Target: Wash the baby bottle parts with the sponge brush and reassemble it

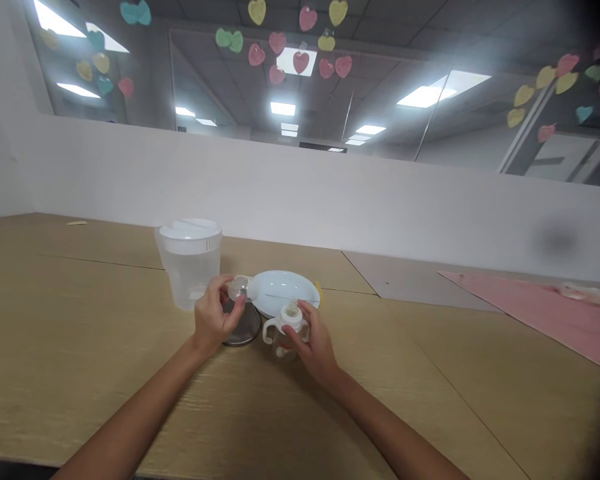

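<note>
Between the thumb and fingers of my left hand is a clear bottle cap, held on its side above a dark round metal dish. My right hand grips a baby bottle with a white collar, side handles and a pale teat pointing up. Part of the bottle's body is hidden by my right fingers. The cap and the bottle are apart. Just behind both hands lies a white oval bowl, with a thin line across its inside.
A translucent pitcher with a white lid stands left of the bowl. A pink cloth and a grey sheet lie at the right. Behind the wooden table rises a white wall below a window.
</note>
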The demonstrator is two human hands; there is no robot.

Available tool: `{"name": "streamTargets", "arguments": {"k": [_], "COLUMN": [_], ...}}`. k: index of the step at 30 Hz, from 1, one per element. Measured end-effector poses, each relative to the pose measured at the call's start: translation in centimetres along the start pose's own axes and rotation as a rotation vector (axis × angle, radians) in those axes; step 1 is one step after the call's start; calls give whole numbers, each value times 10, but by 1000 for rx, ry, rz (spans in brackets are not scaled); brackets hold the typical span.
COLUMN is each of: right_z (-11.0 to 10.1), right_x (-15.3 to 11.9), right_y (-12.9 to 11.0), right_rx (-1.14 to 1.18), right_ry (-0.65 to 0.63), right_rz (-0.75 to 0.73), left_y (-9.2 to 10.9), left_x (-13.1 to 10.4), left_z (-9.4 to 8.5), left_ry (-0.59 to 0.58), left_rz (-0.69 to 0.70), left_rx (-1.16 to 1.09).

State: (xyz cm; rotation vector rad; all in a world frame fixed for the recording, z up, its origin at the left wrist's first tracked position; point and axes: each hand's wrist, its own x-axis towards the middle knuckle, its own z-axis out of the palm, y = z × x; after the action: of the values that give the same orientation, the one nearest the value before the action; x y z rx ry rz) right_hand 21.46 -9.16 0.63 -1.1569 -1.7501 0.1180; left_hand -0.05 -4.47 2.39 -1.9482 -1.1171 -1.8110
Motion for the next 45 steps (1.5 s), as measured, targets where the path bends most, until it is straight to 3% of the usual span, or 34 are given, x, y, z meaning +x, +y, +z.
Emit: {"name": "streamTargets", "arguments": {"k": [2, 4, 7, 10, 13, 15, 18, 23, 36, 45], "right_z": [-3, -7, -12, -13, -13, -13, -12, -12, -9, -2], "right_x": [1, 2, 3, 0, -3, -1, 7, 16, 12, 4], "right_y": [-1, -3, -3, 0, 3, 1, -7, -15, -2, -2], "right_rx": [-46, -85, -168, -211, -159, -132, -77, 26, -160, -109], "right_ry": [32, 69, 90, -8, -49, 40, 161, 50, -11, 6], "right_rz": [-78, -199, -377, -461, -475, -424, -236, -16, -161, -106], "left_y": [5, 12, 22, 29, 33, 36, 39, 40, 39, 40], "left_x": [-5, -10, -18, -28, -36, -37, -36, -39, -45, -56], "left_z": [1, 2, 4, 6, 9, 11, 16, 24, 27, 32], "left_ry": [81, 72, -64, -215, -282, -297, -362, -471, -606, -593], "left_rz": [139, 269, 410, 483, 438, 367, 250, 103, 48, -7], "left_rx": [-140, -231, -271, -268, -315, -353, -346, -249, -221, -304]}}
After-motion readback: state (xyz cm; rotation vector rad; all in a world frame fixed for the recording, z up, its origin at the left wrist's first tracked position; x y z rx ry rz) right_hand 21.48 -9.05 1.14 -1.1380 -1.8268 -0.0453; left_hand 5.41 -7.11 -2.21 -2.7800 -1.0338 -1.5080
